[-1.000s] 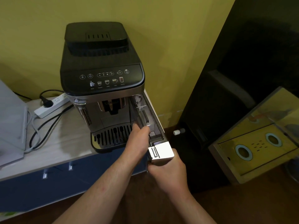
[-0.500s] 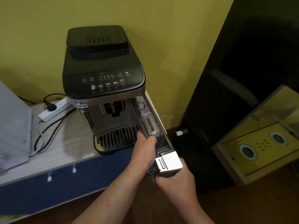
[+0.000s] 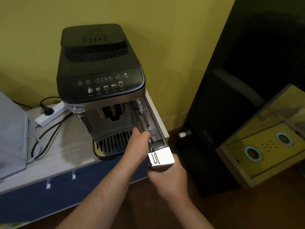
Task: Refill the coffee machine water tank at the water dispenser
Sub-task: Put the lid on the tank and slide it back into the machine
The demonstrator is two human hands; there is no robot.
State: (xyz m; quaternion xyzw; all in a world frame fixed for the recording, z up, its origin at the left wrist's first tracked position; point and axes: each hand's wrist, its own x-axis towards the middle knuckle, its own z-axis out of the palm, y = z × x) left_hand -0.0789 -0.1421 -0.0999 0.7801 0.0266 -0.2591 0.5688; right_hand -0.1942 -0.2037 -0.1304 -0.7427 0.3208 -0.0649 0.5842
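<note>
A black and silver coffee machine (image 3: 100, 76) stands on a pale wooden counter (image 3: 54, 154). Its clear water tank (image 3: 148, 128), with a silver front panel (image 3: 162, 157), sticks partway out of the machine's right side, past the counter edge. My left hand (image 3: 137, 146) grips the tank's left wall near its front. My right hand (image 3: 168, 177) cups the silver front end from below. The water dispenser (image 3: 264, 146) stands at the right, its yellow top showing two round openings.
A white power strip (image 3: 49, 115) with black cables lies left of the machine. A grey box (image 3: 11, 138) stands at the counter's far left. Blue drawers (image 3: 49, 192) are below. A tall dark cabinet (image 3: 239, 80) stands between counter and dispenser, with a small white knob (image 3: 182, 134) low down.
The tank has slid further out of the machine toward me, with both hands holding it throughout. The view has shifted slightly.
</note>
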